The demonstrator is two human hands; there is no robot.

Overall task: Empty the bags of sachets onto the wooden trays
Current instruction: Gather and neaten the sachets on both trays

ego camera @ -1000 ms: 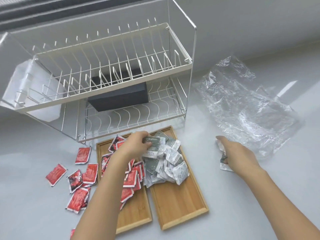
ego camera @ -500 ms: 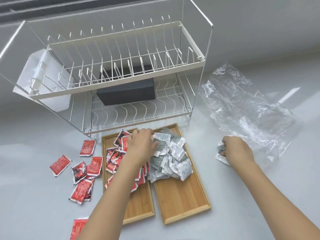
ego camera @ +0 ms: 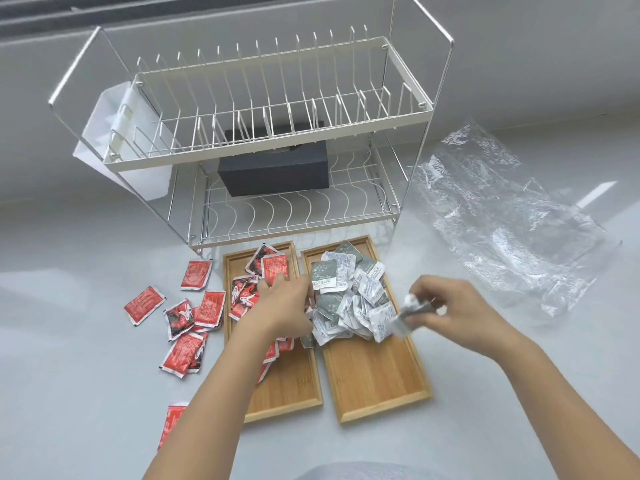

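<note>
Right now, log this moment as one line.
left hand: on sachet piles | right hand: holds grey-white sachets over right tray | red sachets: some off left tray | plastic bag: empty

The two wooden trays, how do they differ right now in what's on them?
The left tray holds red sachets, while the right tray holds a heap of grey and white sachets. More red ones lie scattered on the counter beside the left tray; none lie loose beside the right tray, though the right hand holds some over it. The left hand rests on the left tray's pile. Both trays are alike, side by side, with their near ends bare.
</note>
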